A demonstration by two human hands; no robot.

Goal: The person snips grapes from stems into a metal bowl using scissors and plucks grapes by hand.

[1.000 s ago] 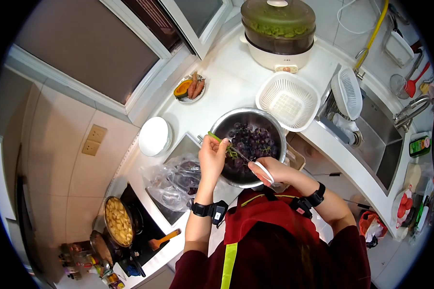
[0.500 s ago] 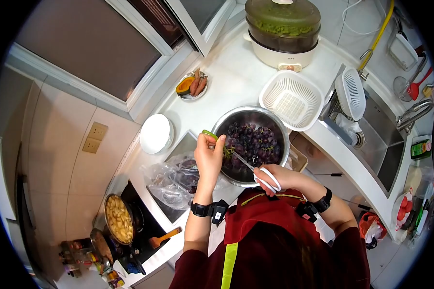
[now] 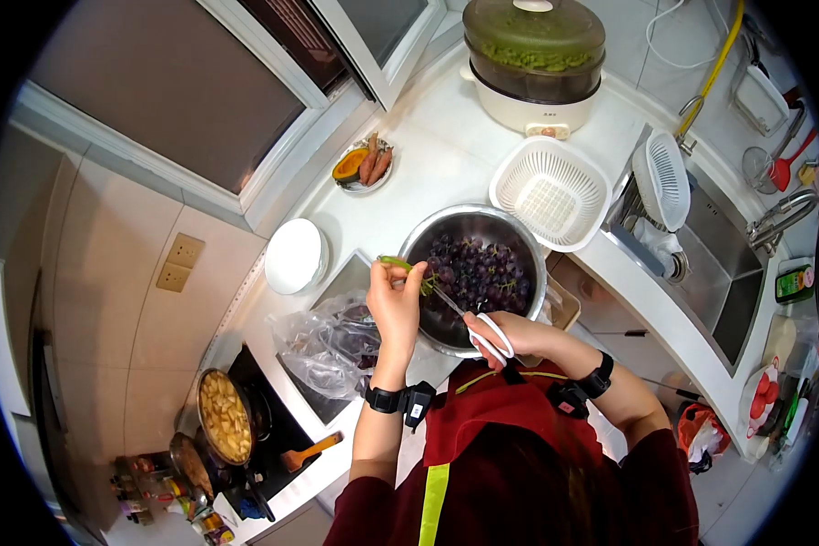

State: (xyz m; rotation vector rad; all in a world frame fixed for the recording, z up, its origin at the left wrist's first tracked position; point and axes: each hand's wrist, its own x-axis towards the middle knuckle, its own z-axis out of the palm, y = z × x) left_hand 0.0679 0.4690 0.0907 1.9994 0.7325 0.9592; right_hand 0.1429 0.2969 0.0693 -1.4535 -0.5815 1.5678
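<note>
My left hand pinches a green grape stem over the left rim of a steel bowl. Dark purple grapes lie in the bowl, and some hang from the stem near my fingers. White-handled scissors are in my right hand at the bowl's lower edge, their blades pointing up and left to the stem. Whether the blades touch the stem I cannot tell. To the left of the bowl lies a clear plastic bag with dark fruit in it.
Behind the bowl are a white basket and a steamer. At the left stand white bowls, a plate of pumpkin and sweet potatoes, and a pan of food on the stove. The sink is at the right.
Compared with the earlier frames, the scissors and my right hand have shifted, first right and down, then back left towards the stem. My left hand keeps its pinch on the stem, a little further left.
</note>
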